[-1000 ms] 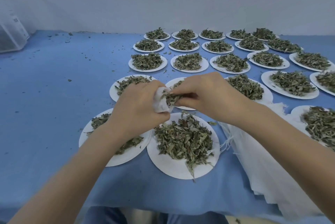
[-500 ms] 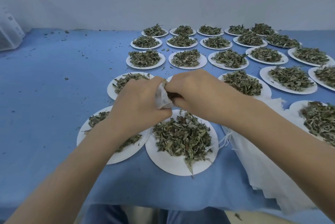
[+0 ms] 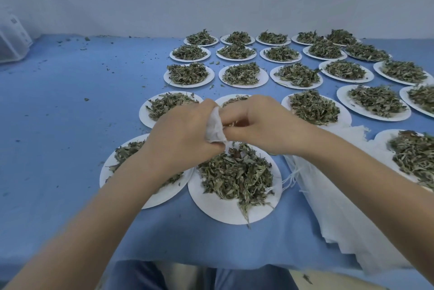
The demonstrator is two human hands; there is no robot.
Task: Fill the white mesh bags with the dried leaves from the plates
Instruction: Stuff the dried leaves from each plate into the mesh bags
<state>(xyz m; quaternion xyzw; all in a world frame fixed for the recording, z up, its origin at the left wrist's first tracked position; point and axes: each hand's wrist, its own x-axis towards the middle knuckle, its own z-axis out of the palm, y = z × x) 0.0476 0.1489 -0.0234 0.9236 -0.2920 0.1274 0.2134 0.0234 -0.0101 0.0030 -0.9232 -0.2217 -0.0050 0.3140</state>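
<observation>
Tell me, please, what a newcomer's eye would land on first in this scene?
Probably the two hands meeting at centre: the left hand grips a small white mesh bag while the right hand pinches at its mouth. Beyond them, rows of round white paper plates heaped with dried green leaves cover the blue tablecloth.

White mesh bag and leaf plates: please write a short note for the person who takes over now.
Left hand grips the white mesh bag above the near plate.
Right hand pinches dried leaves at the bag's mouth.
Done: some leaves appear to be going in; how full it is cannot be seen.
Left: the near plate's leaves, the other full plates, and the stack of empty bags on the right.
</observation>
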